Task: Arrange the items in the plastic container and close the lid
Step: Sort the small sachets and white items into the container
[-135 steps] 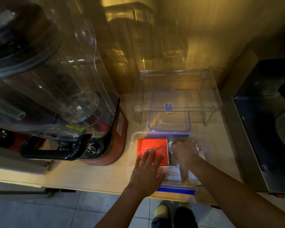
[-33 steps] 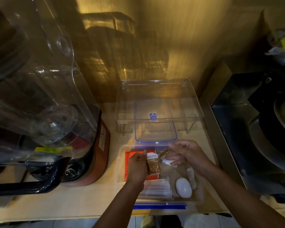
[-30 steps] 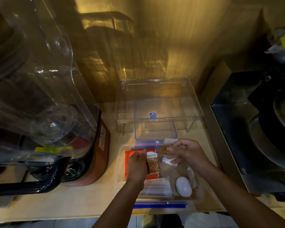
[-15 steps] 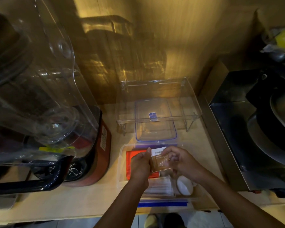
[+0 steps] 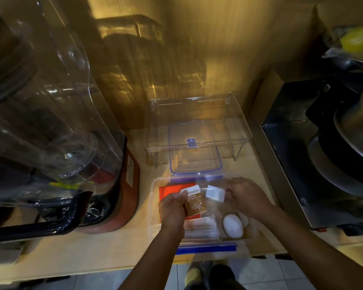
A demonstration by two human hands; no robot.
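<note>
A clear plastic container (image 5: 154,185) with blue clips sits at the counter's front edge. Inside lie a red packet (image 5: 172,190), a bundle of white wrapped sticks (image 5: 201,228), a white oval object (image 5: 233,226) and a small white packet (image 5: 215,194). My left hand (image 5: 172,210) holds a stack of brown sachets (image 5: 196,200) over the container's middle. My right hand (image 5: 247,197) hovers over the right side, fingers spread beside the white packet; I cannot tell if it touches it. The clear lid (image 5: 195,147) with blue trim lies behind the container.
A clear acrylic riser (image 5: 197,122) stands over the lid at the back. A large blender (image 5: 57,122) with a red base fills the left. A dark metal appliance (image 5: 323,153) with pans stands on the right. The wall is close behind.
Both hands held the brown sachets together half a second ago. Now my right hand has come off them and moved right, and a white packet shows beside it.
</note>
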